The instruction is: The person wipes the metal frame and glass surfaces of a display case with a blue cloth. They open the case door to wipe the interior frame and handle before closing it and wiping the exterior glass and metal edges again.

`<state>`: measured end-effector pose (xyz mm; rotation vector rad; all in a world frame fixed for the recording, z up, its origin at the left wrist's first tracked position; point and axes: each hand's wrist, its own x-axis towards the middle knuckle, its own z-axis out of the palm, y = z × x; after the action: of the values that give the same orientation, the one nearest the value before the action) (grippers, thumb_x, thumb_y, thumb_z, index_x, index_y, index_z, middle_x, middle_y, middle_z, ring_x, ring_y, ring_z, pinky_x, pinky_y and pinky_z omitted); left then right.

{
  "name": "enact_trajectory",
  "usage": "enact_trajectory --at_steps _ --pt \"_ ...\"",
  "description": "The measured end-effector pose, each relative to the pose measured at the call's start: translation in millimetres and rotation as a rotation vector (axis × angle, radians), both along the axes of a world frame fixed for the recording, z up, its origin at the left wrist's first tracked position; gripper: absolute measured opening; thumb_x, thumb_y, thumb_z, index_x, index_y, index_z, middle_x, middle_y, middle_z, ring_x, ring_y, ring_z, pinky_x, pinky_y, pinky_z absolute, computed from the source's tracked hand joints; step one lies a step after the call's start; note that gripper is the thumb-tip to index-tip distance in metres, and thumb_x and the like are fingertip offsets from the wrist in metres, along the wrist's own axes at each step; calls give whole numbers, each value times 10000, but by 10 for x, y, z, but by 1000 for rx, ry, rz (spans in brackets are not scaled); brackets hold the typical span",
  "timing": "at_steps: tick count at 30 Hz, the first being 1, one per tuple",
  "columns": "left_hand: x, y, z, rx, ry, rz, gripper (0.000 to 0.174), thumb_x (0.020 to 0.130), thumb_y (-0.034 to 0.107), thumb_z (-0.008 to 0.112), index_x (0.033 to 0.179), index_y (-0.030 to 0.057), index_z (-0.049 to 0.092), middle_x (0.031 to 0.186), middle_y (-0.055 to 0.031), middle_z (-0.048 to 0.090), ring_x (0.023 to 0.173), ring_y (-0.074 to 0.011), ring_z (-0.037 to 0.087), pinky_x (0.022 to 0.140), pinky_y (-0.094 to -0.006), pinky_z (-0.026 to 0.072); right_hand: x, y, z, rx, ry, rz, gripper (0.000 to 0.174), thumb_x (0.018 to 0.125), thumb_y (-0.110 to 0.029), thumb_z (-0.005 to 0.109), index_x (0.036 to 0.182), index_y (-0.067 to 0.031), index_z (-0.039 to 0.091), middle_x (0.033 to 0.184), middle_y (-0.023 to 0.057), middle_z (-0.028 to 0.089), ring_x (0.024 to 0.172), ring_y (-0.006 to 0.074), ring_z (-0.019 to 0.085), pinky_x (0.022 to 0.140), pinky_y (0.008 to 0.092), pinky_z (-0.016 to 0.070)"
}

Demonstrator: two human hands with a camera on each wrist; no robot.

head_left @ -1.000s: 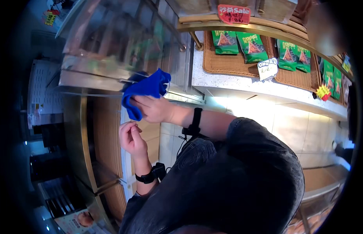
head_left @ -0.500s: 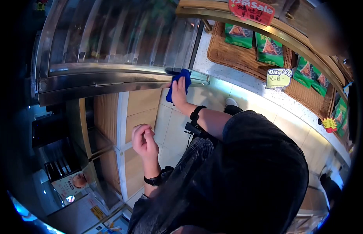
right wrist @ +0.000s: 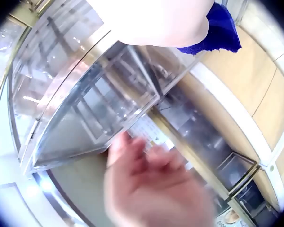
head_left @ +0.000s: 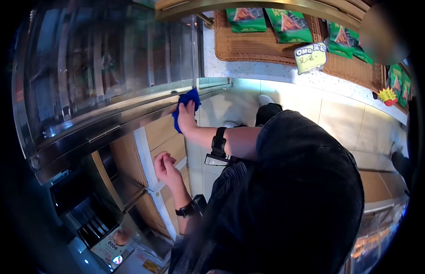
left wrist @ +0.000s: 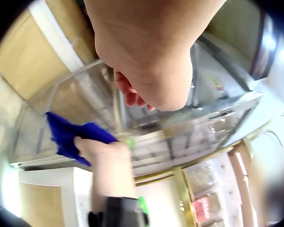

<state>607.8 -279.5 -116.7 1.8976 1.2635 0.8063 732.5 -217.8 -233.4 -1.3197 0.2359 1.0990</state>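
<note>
In the head view my right hand (head_left: 187, 116) holds a blue cloth (head_left: 188, 97) against the metal lower frame (head_left: 116, 119) of a glass panel, close to its right end. The left wrist view shows the cloth (left wrist: 68, 135) spread out past the fingers, with the glass behind it. My left hand (head_left: 166, 168) hangs below the frame, its fingers loosely curled and holding nothing. It looks blurred in the right wrist view, where my left hand (right wrist: 156, 184) is low in the picture.
Green snack packs (head_left: 290, 25) lie in wicker trays (head_left: 267, 48) on a speckled counter (head_left: 249, 69), with a small handwritten sign (head_left: 310, 57). Wooden-front cabinets (head_left: 164, 134) stand under the glass panel. A foot in a white shoe (head_left: 266, 99) is on the tiled floor.
My right hand has moved the blue cloth along the metal frame towards its right end. My left hand stays loosely curled. The head view has shifted, showing more of the frame.
</note>
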Motion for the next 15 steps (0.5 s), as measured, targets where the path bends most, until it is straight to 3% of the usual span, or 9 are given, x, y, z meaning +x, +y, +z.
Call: enact_trajectory --at_steps 3,7,9,11,13,14,15 --pt "-72 247 -537 -194 25 83 117 952 51 518 1007 9 613 873 -61 625 666 -102 558 599 -227 434 -26 5 -122 36 -82 -58 740 1007 -433 300 1487 101 119 1573 291 65 1474 381 75 1205 371 89" --pt "180 423 -623 -285 68 -4 141 963 71 516 1053 14 610 922 -45 643 713 -104 596 613 -230 432 178 149 -749 -59 8 -49 727 1003 -411 307 1469 126 154 1542 330 147 1470 389 88 1203 381 98" --pt "341 423 -619 -264 42 -34 145 962 67 512 1057 17 610 922 -44 644 715 -105 598 613 -232 433 -6 526 -1611 -106 -23 9 717 1007 -401 289 1461 139 163 1527 355 149 1464 406 94 1202 400 107" --pt "493 483 -695 -241 18 -78 149 962 63 509 1062 19 609 922 -43 644 717 -106 600 614 -233 433 85 508 -1334 -104 54 4 714 1008 -396 270 1453 152 161 1516 372 149 1452 432 105 1197 413 130" --pt "519 480 -767 -282 18 -76 149 957 54 507 1061 24 610 922 -46 644 718 -102 600 611 -231 430 -31 499 -1116 -69 -31 33 726 1008 -404 264 1451 160 145 1515 375 145 1446 450 104 1195 417 132" --pt "534 482 -756 -295 59 -45 153 953 47 509 1064 13 609 928 -45 643 745 -116 606 653 -251 462 276 37 -211 18 21 34 746 1007 -415 276 1455 159 113 1522 379 101 1446 459 93 1196 405 122" --pt "450 551 -841 -292 67 -44 153 953 47 509 1064 13 609 928 -45 643 745 -116 606 653 -251 462 291 -10 50 57 22 71 750 1023 -448 273 1480 120 96 1558 331 57 1478 388 34 1196 362 87"
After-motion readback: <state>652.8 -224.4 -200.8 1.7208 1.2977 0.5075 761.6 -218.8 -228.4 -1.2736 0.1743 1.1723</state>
